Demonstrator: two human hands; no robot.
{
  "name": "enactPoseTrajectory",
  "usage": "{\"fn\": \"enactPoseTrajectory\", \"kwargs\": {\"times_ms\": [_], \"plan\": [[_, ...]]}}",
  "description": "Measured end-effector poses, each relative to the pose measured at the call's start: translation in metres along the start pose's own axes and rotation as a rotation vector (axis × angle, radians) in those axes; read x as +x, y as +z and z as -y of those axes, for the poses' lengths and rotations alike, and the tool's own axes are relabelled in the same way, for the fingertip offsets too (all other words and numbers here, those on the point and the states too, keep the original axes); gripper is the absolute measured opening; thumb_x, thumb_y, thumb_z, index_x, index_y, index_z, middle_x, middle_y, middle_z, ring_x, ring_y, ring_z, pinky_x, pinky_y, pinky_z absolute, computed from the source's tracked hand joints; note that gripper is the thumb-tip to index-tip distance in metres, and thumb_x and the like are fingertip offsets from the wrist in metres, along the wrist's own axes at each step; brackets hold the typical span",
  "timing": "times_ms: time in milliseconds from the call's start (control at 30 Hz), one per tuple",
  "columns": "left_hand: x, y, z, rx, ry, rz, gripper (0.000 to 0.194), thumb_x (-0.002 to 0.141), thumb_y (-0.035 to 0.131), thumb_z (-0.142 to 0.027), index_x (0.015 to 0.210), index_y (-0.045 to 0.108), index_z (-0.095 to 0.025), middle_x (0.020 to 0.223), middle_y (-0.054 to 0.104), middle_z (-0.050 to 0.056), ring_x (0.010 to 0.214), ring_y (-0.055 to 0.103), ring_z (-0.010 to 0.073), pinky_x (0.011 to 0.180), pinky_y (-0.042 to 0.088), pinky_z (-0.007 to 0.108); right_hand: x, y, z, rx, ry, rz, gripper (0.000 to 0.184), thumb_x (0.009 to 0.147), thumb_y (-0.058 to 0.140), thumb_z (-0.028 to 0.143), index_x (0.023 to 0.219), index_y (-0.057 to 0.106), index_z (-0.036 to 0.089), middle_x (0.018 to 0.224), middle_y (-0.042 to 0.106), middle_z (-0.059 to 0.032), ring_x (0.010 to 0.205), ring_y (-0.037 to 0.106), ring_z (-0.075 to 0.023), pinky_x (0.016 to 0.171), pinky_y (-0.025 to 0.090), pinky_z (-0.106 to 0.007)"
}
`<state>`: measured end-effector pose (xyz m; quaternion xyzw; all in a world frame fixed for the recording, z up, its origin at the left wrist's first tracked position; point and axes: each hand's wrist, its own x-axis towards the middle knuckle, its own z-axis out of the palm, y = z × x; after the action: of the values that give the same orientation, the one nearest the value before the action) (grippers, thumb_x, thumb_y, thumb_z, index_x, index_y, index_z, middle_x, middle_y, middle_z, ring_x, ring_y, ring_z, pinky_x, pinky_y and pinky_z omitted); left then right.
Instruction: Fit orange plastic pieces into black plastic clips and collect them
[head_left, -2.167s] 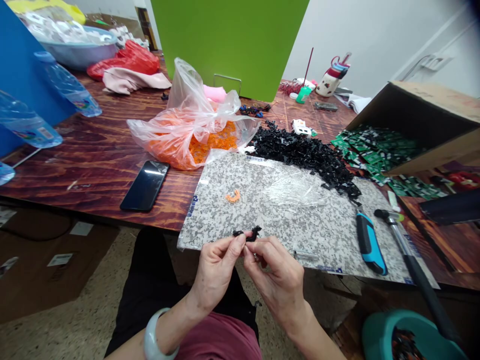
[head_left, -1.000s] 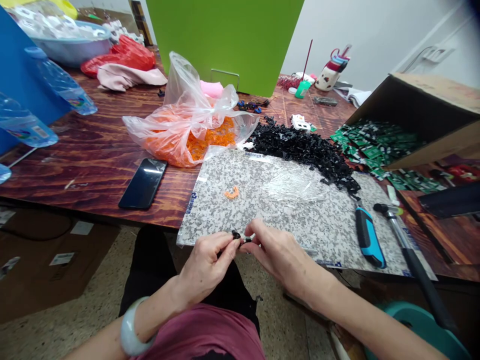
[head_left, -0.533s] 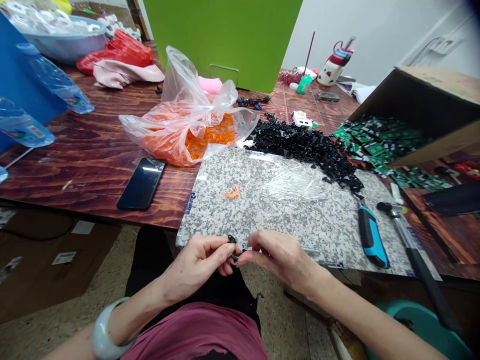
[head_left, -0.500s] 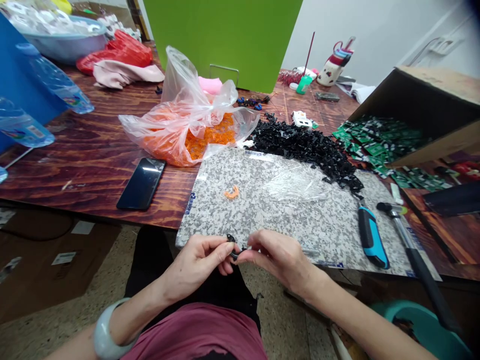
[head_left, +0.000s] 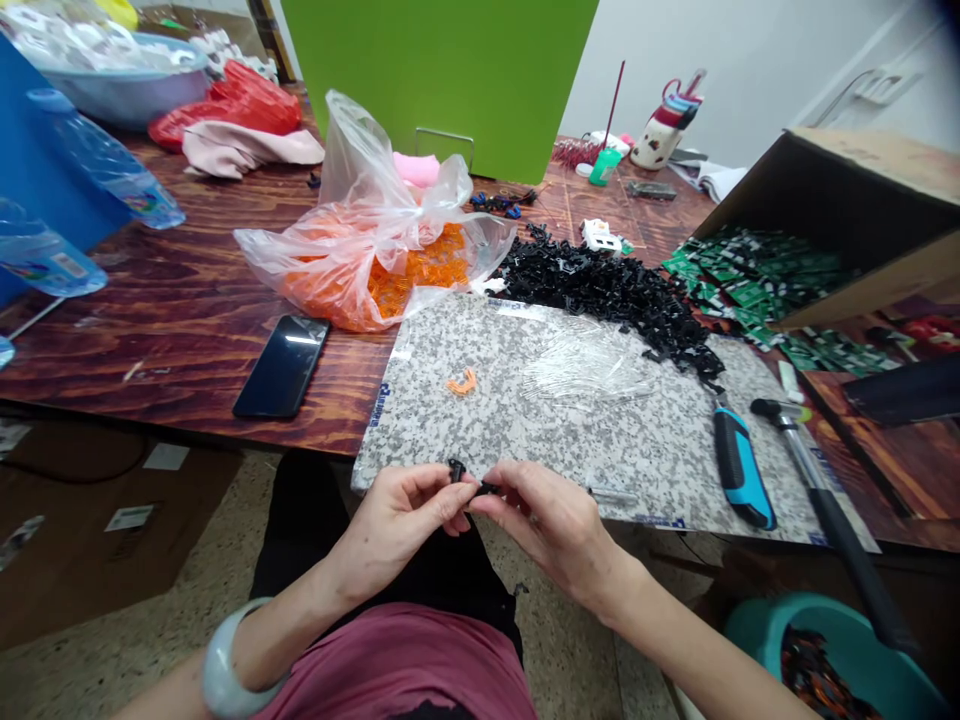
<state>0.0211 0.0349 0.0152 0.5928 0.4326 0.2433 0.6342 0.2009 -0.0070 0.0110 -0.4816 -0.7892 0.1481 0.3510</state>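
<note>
My left hand and my right hand meet just in front of the near edge of a speckled granite slab. Both pinch the same small black plastic part between their fingertips. A single orange clip lies on the slab beyond the hands. A heap of black plastic parts spreads over the slab's far right. A clear bag of orange clips sits at its far left.
A phone lies on the wooden table at the left. A blue-handled tool and a hammer rest at the slab's right. A cardboard box of green boards lies tipped on the right. A teal bucket stands below right. Water bottles lie far left.
Both hands keep pinching the small black part and have turned it a little between the fingertips. The camera view has shifted slightly.
</note>
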Motion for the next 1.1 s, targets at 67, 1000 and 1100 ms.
{"fn": "enactPoseTrajectory", "kwargs": {"times_ms": [67, 1000, 1100], "plan": [[0.0, 0.001, 0.0, -0.05, -0.029, 0.007, 0.027, 0.084, 0.059, -0.031, 0.064, 0.065, -0.014, 0.056, 0.061, -0.001, 0.055, 0.055, 0.0109, 0.055, 0.043, 0.02, 0.0, 0.0, 0.001, 0.001, 0.004, 0.003, 0.012, 0.092, 0.052, 0.025, 0.094, 0.057, 0.015, 0.075, 0.064, -0.0042, 0.067, 0.06, -0.0139, 0.06, 0.047, -0.023], [-0.012, -0.004, 0.007, 0.317, 0.219, 0.097, 0.03, 0.091, 0.046, -0.024, 0.068, 0.063, -0.014, 0.058, 0.05, -0.002, 0.056, 0.048, 0.011, 0.053, 0.037, 0.021, 0.009, -0.007, 0.009, 0.655, 0.584, 0.358, 0.027, 0.084, 0.058, 0.036, 0.068, 0.049, 0.017, 0.062, 0.041, 0.0048, 0.058, 0.035, -0.0083, 0.05, 0.028, -0.02], [-0.011, -0.006, 0.006, 0.243, 0.15, 0.11, 0.031, 0.09, 0.048, -0.026, 0.064, 0.06, -0.015, 0.057, 0.05, -0.002, 0.055, 0.047, 0.0106, 0.051, 0.037, 0.021, 0.007, -0.004, 0.008, 0.693, 0.643, 0.371, 0.029, 0.082, 0.06, 0.04, 0.069, 0.051, 0.016, 0.061, 0.041, 0.0052, 0.056, 0.034, -0.0076, 0.048, 0.028, -0.02]]}}
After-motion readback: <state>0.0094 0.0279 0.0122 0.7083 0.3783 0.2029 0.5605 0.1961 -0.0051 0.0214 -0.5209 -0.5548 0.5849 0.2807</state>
